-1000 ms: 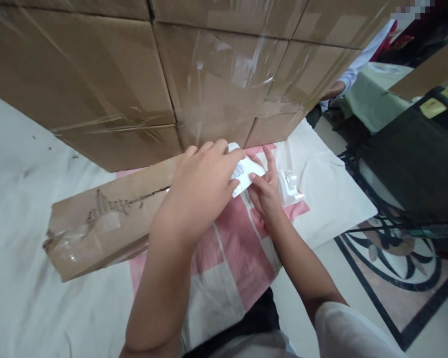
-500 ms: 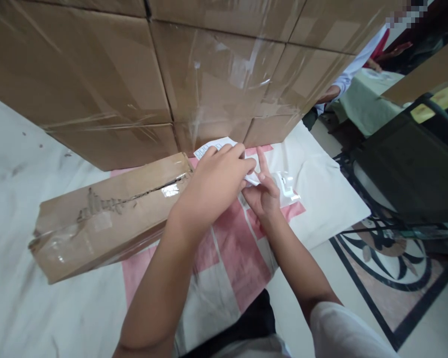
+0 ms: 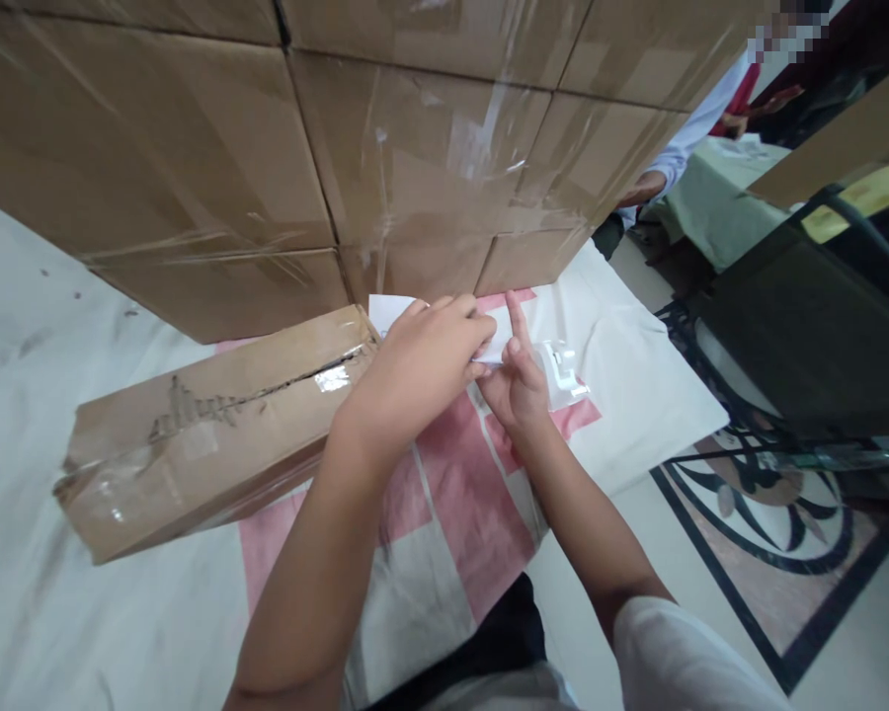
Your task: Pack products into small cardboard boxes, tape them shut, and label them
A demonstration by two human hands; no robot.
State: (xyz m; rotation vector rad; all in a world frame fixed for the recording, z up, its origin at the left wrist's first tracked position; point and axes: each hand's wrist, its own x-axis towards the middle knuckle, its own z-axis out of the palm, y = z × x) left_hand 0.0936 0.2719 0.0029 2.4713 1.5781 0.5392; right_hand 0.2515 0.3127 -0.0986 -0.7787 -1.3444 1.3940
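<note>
A white folded paper [image 3: 390, 313] is between my hands, low over the cloth and in front of the stacked cartons. My left hand [image 3: 436, 346] is closed over it from above, fingers curled on its right part. My right hand [image 3: 517, 387] pinches the paper's right end near the thumb, with the index finger pointing up and away. The left hand covers much of the sheet, so its folds are partly hidden. Just right of my right hand lies a clear plastic packet [image 3: 565, 383] with a white item inside.
A wall of taped cardboard cartons [image 3: 422, 158] rises behind my hands. A long, worn cardboard box [image 3: 214, 425] lies to the left on the white and pink cloth [image 3: 481, 513]. At right are a dark chair [image 3: 792, 326], a person's sleeve [image 3: 692, 123] and another table [image 3: 733, 188].
The paper has turned over or shifted: its printed left part showed before, and now a mostly blank face does. Both hands stay nearly in place.
</note>
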